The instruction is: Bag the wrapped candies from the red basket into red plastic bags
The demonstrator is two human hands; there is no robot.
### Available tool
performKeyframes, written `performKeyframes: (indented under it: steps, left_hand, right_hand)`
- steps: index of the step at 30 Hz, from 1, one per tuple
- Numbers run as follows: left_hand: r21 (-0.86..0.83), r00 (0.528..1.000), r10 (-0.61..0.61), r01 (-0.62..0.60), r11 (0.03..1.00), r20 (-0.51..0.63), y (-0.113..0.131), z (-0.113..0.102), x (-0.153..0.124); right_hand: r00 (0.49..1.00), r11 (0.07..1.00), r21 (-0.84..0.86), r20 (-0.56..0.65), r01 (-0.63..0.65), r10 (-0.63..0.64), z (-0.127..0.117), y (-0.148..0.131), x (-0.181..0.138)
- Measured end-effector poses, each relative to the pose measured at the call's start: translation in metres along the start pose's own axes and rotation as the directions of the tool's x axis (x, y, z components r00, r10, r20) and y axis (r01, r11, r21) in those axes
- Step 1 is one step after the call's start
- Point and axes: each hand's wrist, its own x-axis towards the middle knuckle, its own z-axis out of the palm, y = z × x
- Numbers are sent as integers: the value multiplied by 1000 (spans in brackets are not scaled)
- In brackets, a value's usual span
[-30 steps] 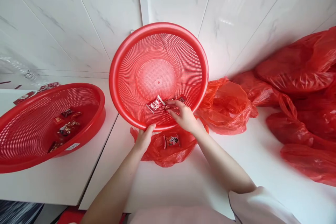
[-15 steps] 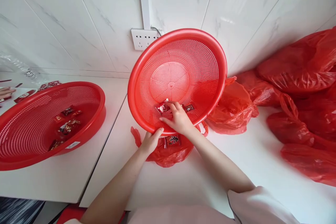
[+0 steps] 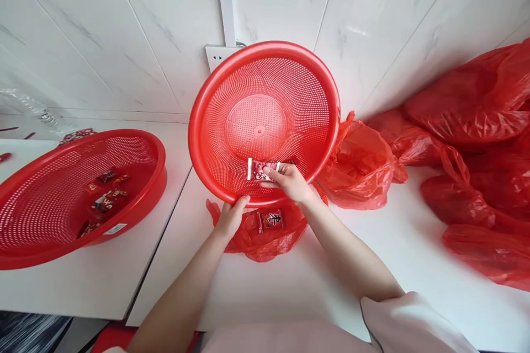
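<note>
Packet [image 3: 256, 170] with white lettering, illegible

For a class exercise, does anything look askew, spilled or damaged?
The middle basket is askew: tipped toward the camera, not level. But the left hand holds it, so the tilt looks deliberate. I see nothing spilled or damaged.

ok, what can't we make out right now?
Head view: most fingers of the left hand, hidden behind the tilted basket.
Head view: part of the packet, covered by the right hand.
Head view: part of the socket panel, hidden by the tilted basket.
Head view: left end of the other basket, cut by frame edge.
</note>
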Motion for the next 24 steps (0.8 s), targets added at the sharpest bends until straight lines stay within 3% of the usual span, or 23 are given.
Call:
performKeyframes:
  steps: [4,12,14,17,20,24]
  left_hand:
    - [-58,1000,16,-17,998,-22,2,-2,3]
    - [-96,990,95,-105,990,-100,11,-6,9]
    - [-122,991,93,-105,987,-100,13,-7,10]
    - [-140,987,85,-104,985,-137,16,-6,11]
    - [-170,987,84,-107,980,-136,19,-5,11]
    - [-138,985,96,-116,984,-145,20,-2,9]
  right_hand:
    - [997,994,91,-34,-59,62,-2,-9,-3]
    - [999,1000,-7,-32,-9,9,-7,-17,-5]
    - [1000,998,-59,28,6,-4,-11,-23,-9]
    - [972,980,-197,234,23,25,-16,-35,-17]
    - [922,884,-445,385,147,40,-17,-43,-25]
    - [954,637,-710,220,301,-205,-14,-40,-26]
